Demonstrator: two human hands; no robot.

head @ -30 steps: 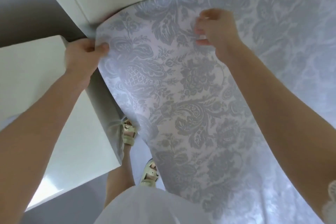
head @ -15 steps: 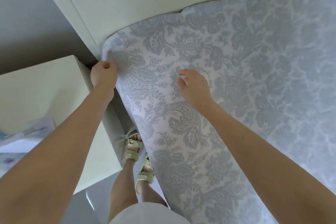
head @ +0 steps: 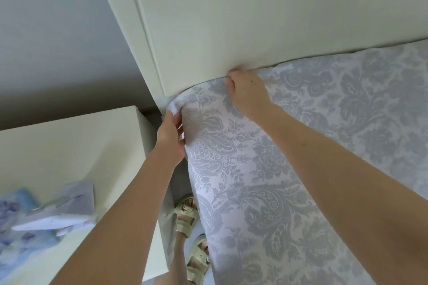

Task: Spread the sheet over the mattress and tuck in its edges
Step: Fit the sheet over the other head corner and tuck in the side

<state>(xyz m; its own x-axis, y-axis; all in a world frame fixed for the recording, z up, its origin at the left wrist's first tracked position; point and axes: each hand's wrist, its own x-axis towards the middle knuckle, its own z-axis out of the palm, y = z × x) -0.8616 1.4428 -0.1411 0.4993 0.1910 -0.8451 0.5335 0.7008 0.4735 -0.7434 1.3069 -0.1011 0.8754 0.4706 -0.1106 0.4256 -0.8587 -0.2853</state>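
A white sheet point(head: 301, 169) with a grey-blue floral pattern covers the mattress, which is hidden under it, and fills the right half of the head view. Its corner lies against the cream headboard point(head: 231, 18). My left hand point(head: 170, 139) grips the sheet's side edge at that corner, fingers curled around the cloth. My right hand point(head: 245, 92) sits on top of the sheet at the seam with the headboard, its fingers bent and pressing the cloth's edge down into the gap.
A cream bedside cabinet point(head: 69, 150) stands left of the bed, with blue patterned folded cloth and papers point(head: 46, 213) on it. My sandalled feet point(head: 190, 233) stand in the narrow gap between cabinet and mattress. A grey wall point(head: 46, 30) is behind.
My right hand has moved up from the sheet's top surface to the headboard seam. My left hand has slid down along the corner edge. The view has tilted up, showing more headboard.
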